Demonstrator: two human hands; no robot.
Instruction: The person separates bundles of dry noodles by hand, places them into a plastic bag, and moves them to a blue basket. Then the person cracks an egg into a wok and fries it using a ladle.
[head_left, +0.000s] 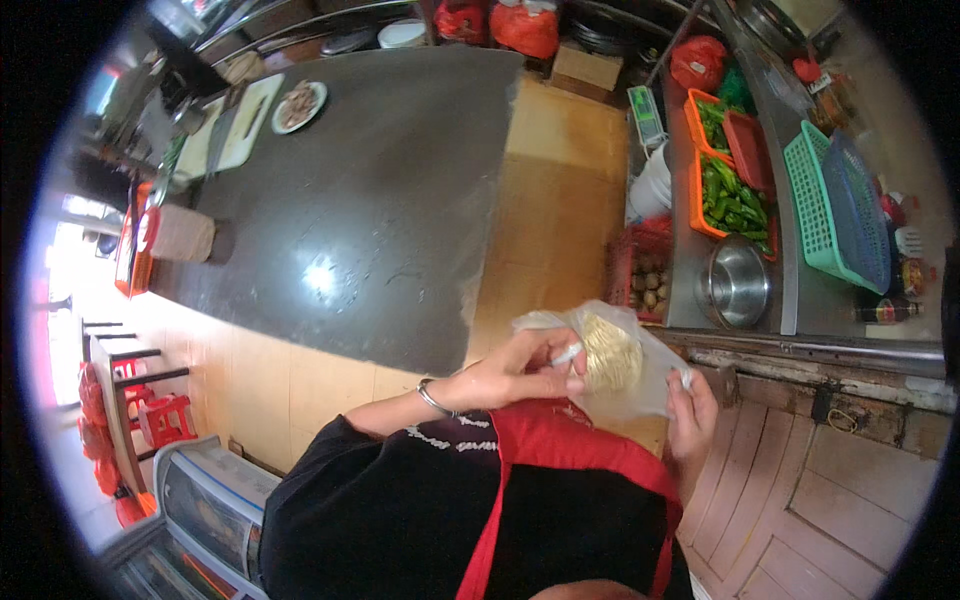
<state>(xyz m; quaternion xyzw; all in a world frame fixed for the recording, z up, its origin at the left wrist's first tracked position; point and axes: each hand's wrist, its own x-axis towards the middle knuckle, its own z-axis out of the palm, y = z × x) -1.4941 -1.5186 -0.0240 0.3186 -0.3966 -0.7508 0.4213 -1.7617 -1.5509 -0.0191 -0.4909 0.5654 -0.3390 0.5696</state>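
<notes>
A translucent plastic bag (652, 367) is stretched between my two hands in front of the red-trimmed apron (585, 442). Inside it lies a clump of pale yellow strands (611, 356) that look like noodles. My left hand (529, 367), with a metal bangle at the wrist, pinches a gathered corner of the bag between thumb and fingers. On the other side, my right hand (694, 412) grips another bunched corner. The bag hangs above the tiled floor, between the grey table and the side counter; its lower part is partly hidden by my left hand.
The grey table (390, 187) carries a plate of meat (298, 107), a cutting board (251, 127) with a knife, and a red-lidded container (180, 234). At right, a steel counter holds orange baskets of green peppers (727, 199), a steel bowl (737, 281) and a green basket (825, 210).
</notes>
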